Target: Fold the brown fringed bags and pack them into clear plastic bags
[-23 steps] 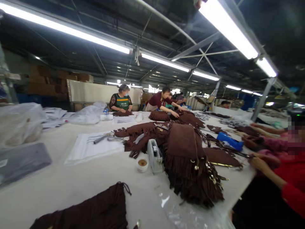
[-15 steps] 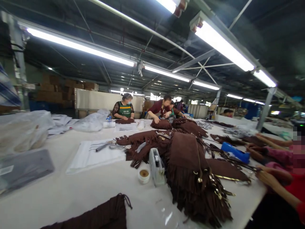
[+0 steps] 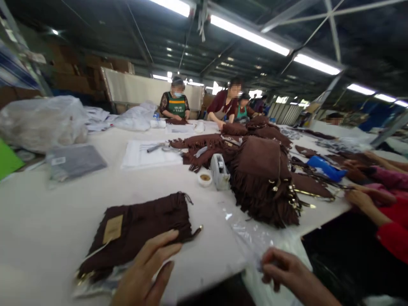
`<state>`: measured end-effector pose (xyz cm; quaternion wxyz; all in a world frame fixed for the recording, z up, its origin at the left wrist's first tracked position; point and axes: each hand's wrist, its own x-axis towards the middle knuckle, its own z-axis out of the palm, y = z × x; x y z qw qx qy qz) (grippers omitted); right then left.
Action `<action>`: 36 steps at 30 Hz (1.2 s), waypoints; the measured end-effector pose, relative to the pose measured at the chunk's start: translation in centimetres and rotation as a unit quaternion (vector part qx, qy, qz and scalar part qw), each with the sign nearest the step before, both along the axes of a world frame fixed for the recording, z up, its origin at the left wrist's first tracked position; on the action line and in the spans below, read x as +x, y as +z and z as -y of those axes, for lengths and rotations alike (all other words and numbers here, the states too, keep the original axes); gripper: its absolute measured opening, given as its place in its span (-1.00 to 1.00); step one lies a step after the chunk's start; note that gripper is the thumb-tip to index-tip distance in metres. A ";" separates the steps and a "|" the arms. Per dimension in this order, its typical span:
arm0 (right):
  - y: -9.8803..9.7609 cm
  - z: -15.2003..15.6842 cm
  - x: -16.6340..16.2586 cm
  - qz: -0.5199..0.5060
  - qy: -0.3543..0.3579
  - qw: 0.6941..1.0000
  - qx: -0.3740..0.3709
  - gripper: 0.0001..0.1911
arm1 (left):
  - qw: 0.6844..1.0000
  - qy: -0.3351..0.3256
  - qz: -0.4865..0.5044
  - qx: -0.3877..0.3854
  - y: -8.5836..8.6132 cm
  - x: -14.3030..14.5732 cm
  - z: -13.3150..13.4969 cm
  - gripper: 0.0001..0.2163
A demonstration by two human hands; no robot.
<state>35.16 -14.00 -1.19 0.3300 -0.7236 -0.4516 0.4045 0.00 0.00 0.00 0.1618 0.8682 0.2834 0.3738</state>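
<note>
A dark brown fringed bag (image 3: pixel 140 227) with a tan label lies flat on the white table (image 3: pixel 47 212) in front of me, partly on a clear plastic sleeve. My left hand (image 3: pixel 146 267) rests at its near edge with fingers stretched out, fingertips touching the bag. My right hand (image 3: pixel 283 270) is at the table's near edge with fingers curled, pinching clear plastic film (image 3: pixel 255 238). A heap of the same brown fringed bags (image 3: pixel 261 174) with gold chains sits mid-table.
A tape dispenser (image 3: pixel 219 172) and a small white pot (image 3: pixel 205 178) stand beside the heap. A grey packet (image 3: pixel 75 161) and stuffed clear bags (image 3: pixel 41 123) lie at left. A co-worker in red (image 3: pixel 382 212) works at right; other people sit at the far end.
The view has tipped down and both my hands have come into sight. The brown bag in front of me now shows whole, with my left hand on it.
</note>
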 end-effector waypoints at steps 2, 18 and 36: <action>1.3 -1.2 -2.1 -0.101 0.006 0.993 0.053 -0.66 | 0.984 -0.055 0.017 -0.170 0.3 1.7 0.7 -0.69; 1.1 -12.4 -15.4 0.104 0.212 0.931 0.278 -0.43 | 0.840 -0.046 0.184 -0.509 1.6 -2.6 -0.8 -0.56; -2.9 -20.8 -15.7 0.356 0.153 0.862 0.326 -0.62 | 0.880 0.292 -0.311 -0.210 0.2 -4.9 -7.4 -0.47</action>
